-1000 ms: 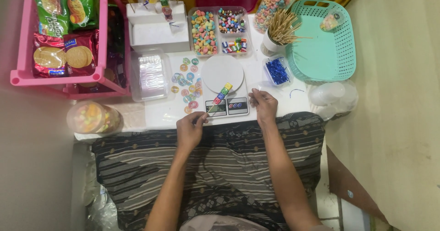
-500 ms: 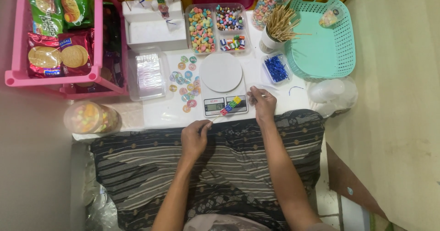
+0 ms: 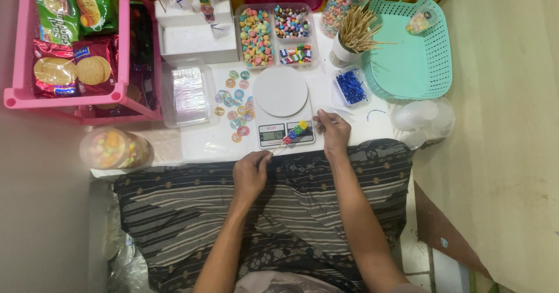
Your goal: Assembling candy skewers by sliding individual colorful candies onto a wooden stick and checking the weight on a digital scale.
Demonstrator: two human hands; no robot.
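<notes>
- The left hand [image 3: 250,175] is pinching the near end of a thin wooden skewer [image 3: 279,147], fingers closed on the bare stick just in front of the kitchen scale [image 3: 283,109].
- The skewer is lying aslant over the scale's front edge, its far end carrying a row of small coloured candies [image 3: 296,132] — red, blue, green, yellow — above the scale's display.
- The right hand [image 3: 332,130] is resting just right of the scale, fingertips close to the candy end; whether it is gripping anything cannot be told.
- Handling, as a judgement: the skewer is looking light and stiff but thin enough to snap, and the candies may slide or crack — so the bare wood is the better place to hold, not the threaded pieces.
- Behind the scale, a divided clear tray [image 3: 273,31] is holding assorted sweets; to the scale's left, round paper stickers [image 3: 233,104] are lying scattered.
- To the scale's right, a cup of spare skewers [image 3: 352,34] is standing beside a teal basket [image 3: 437,43].
</notes>
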